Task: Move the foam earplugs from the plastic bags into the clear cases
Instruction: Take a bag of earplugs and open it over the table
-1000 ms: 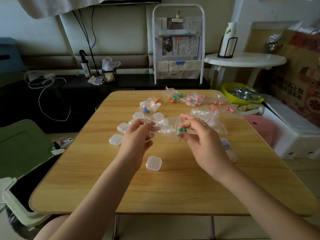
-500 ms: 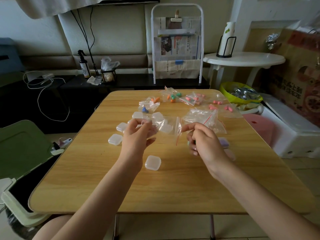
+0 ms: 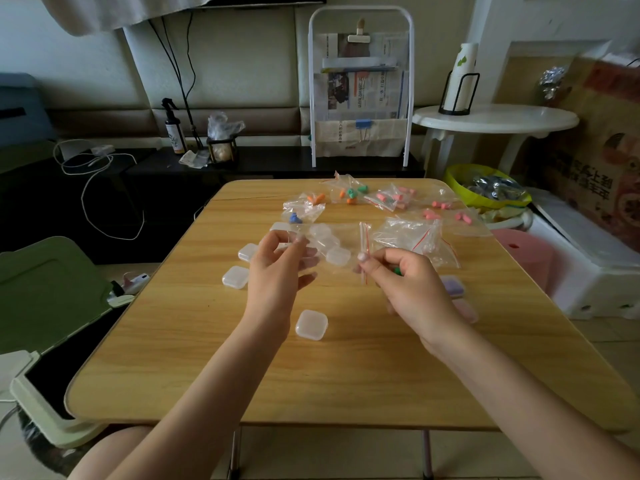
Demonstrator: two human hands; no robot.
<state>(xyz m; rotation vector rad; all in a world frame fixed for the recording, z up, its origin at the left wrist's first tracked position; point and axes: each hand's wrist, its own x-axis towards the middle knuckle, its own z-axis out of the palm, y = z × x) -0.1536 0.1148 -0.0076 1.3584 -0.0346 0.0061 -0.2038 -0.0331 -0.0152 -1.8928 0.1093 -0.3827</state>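
Hands raised over the wooden folding table [image 3: 346,368], a clear zip bag [image 3: 337,249] stretched between them. Left hand [image 3: 277,271] pinches the bag's left end between thumb and fingertips; remaining fingers loosely curled. Right hand [image 3: 412,285] pinches the bag's red-striped mouth edge with thumb and forefinger, other fingers curled into the palm around a green foam earplug [image 3: 397,270], only a sliver of which shows. Whether a second plug sits in that fist cannot be told. The held bag looks empty, though the cases seen through it make this hard to judge.

Clear square cases: one closed case [image 3: 311,324] near, between the wrists; two more [image 3: 236,277] left of the left hand; a cluster [image 3: 329,242] behind the held bag, count unclear through the film. Two cases [image 3: 453,287] with purple and pink contents lie right of the right hand, partly hidden by it.

Far side of table: bag with a blue plug [image 3: 294,218], bag with orange plugs [image 3: 317,198], bag of mixed orange and green plugs [image 3: 351,194], several bags of pink plugs [image 3: 394,199]. A crumpled pile of emptied bags [image 3: 415,237] lies just beyond the right hand.

Off the table, right: a yellow-green bowl [image 3: 457,183] with foil-like contents, indistinct; a white round side table [image 3: 495,117].
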